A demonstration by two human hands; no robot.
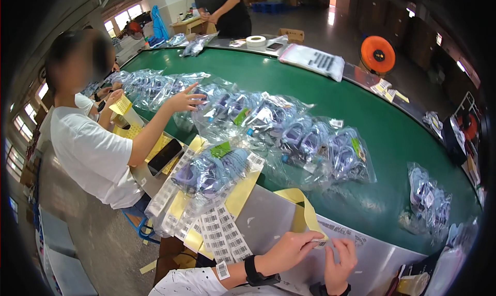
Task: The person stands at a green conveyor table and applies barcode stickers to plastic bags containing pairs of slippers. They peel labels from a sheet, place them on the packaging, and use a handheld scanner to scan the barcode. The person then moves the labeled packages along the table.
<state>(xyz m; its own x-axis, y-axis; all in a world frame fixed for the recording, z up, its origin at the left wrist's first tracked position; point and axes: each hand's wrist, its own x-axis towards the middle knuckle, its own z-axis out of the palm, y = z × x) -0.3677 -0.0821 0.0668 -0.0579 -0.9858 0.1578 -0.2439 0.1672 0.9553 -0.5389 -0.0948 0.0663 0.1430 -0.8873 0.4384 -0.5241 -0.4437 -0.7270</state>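
My left hand (289,252) pinches the end of a yellow label backing strip (309,213), which curls up over the metal table edge. My right hand (341,262) is beside that end, thumb and forefinger close together; what they hold, if anything, is too small to make out. A white barcode label (222,270) is stuck on my left forearm, above a black wristband (253,271). To the left, a clear bag of blue-purple shoes (212,172) lies on sheets of barcode labels (225,234) and yellow backing.
Many bagged shoes (294,135) line the green conveyor belt (382,130); another bag (429,198) lies at the right. On my left, a seated co-worker in white (98,146) reaches over the bags. A black phone (165,156) is nearby. A person in black stands behind the belt, near an orange fan (377,54).
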